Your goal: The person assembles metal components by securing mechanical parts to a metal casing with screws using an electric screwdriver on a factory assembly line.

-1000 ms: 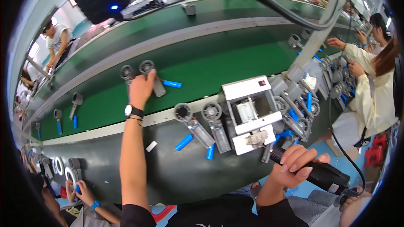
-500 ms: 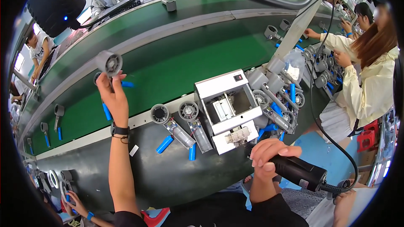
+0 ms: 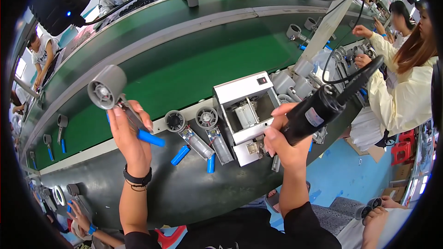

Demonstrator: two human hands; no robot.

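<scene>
My left hand [image 3: 131, 140] is closed around the handle of a grey handheld fan [image 3: 108, 85], raised over the belt's near edge. A blue battery [image 3: 151, 138] hangs out beside that hand. My right hand [image 3: 290, 145] grips a black electric screwdriver [image 3: 314, 115] by its lower body, tilted with its cable end up and away. Its working end points down at the front of a white metal screw feeder [image 3: 240, 80]; my fingers hide the tip. Left of the feeder lie two opened fans [image 3: 197, 144] [image 3: 221, 150], circuit boards showing, with blue batteries [image 3: 180, 155] alongside.
A green conveyor belt [image 3: 184, 78] runs behind the dark worktop [image 3: 184, 198]. Several grey fans [image 3: 284, 82] are heaped right of the feeder, near a slanted metal post [image 3: 318, 41]. The screwdriver's black cable loops there. Co-workers sit right, lower left and across the belt.
My left hand has come nearer with the fan, whose head has turned to face left. My right hand has swung the screwdriver from lying low at the right to tilted upward, near the feeder.
</scene>
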